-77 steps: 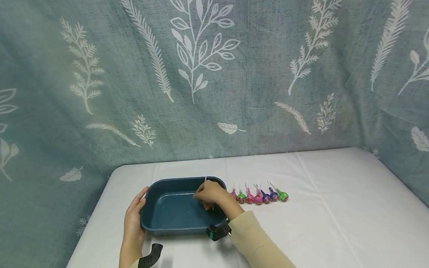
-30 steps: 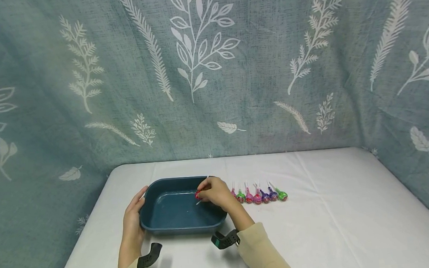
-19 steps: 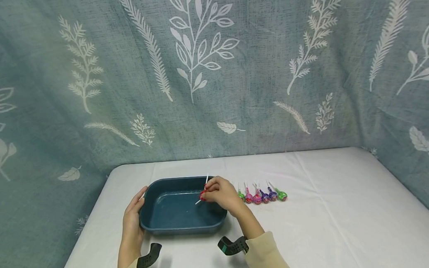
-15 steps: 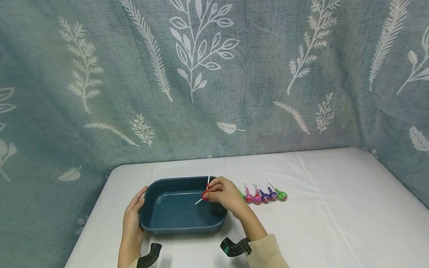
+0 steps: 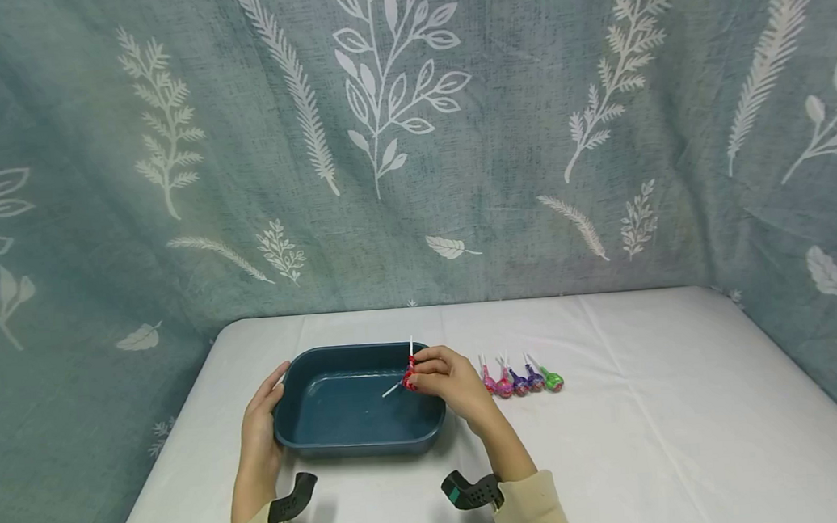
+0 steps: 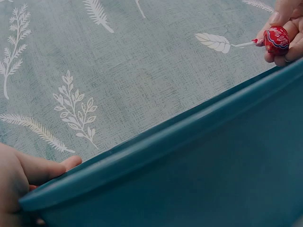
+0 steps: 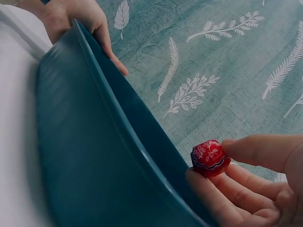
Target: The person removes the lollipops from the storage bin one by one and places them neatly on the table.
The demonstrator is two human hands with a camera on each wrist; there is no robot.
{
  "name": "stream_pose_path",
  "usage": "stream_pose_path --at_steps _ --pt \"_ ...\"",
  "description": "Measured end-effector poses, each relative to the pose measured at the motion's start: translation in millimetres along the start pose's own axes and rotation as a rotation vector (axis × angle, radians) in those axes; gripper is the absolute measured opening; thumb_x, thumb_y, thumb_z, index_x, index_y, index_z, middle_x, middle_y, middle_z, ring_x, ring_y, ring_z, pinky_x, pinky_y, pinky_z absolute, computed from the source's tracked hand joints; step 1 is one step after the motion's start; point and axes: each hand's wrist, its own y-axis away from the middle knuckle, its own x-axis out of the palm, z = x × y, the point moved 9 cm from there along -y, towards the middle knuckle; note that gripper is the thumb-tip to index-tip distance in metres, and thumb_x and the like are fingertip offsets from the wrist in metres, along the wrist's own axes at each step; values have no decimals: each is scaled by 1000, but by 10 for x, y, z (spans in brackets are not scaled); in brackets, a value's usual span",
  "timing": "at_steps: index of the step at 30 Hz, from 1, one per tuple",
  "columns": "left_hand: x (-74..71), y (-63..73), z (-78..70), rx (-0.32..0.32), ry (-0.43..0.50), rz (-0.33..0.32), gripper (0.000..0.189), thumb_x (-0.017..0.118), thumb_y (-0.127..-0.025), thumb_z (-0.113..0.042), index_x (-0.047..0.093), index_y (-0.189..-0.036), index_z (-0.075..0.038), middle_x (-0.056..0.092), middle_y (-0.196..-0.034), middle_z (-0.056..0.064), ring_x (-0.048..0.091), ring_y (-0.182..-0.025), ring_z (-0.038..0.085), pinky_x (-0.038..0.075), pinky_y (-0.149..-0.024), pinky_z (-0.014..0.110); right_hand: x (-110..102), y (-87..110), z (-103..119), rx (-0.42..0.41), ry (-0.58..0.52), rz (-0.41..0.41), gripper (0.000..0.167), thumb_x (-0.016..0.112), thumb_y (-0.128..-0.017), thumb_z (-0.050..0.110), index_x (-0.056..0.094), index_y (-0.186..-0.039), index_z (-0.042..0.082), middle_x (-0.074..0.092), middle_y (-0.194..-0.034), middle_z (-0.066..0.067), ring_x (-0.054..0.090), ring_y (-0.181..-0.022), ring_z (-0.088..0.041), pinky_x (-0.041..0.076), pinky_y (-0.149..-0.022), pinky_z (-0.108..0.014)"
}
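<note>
My right hand is above the right end of a dark teal plastic bin. Thumb and fingers pinch a red-wrapped lollipop; its round head shows clearly in the right wrist view. Two white sticks poke out at the fingertips in the head view, one upward and one down-left, so there may be a second lollipop. At the bin's left end my left hand rests against the outer wall with fairly straight fingers, some near the rim. Its lower fingers are partly hidden by the bin.
Right of the bin lies a row of several lollipops, among them a pink one, a purple one and a green one. My right hand covers the row's left end. A white cloth covers the table, with a patterned curtain behind.
My right hand has risen from inside the bin and drifted right with the red lollipop, which has come into view. It now hides more of the row. The left hand stays put.
</note>
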Motion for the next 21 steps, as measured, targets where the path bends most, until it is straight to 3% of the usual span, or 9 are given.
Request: stream_pose_path --at_steps 6,14,21 --pt "10 8 -16 0 -7 -1 42 38 -105 -22 44 -146 -19 28 -156 -3 20 -143 14 21 -113 38 -55 47 53 -7 31 26 36 66 -90 6 56 -123 -6 65 -111 -22 67 -96 -26 52 -86 -36" --pt "1 18 -7 -8 6 6 42 37 -105 -22 43 -147 -18 28 -156 -3 22 -142 15 23 -112 38 -264 64 11 42 17 -44 34 68 -89 6 60 -122 -2 67 -108 -19 69 -91 -24 52 -84 -42" --pt "3 28 8 -24 3 4 42 37 -105 -23 43 -147 -20 26 -157 -5 21 -143 15 22 -112 39 -402 71 -13 82 -5 -58 35 68 -90 8 60 -123 1 67 -108 -17 68 -93 -25 50 -87 -46"
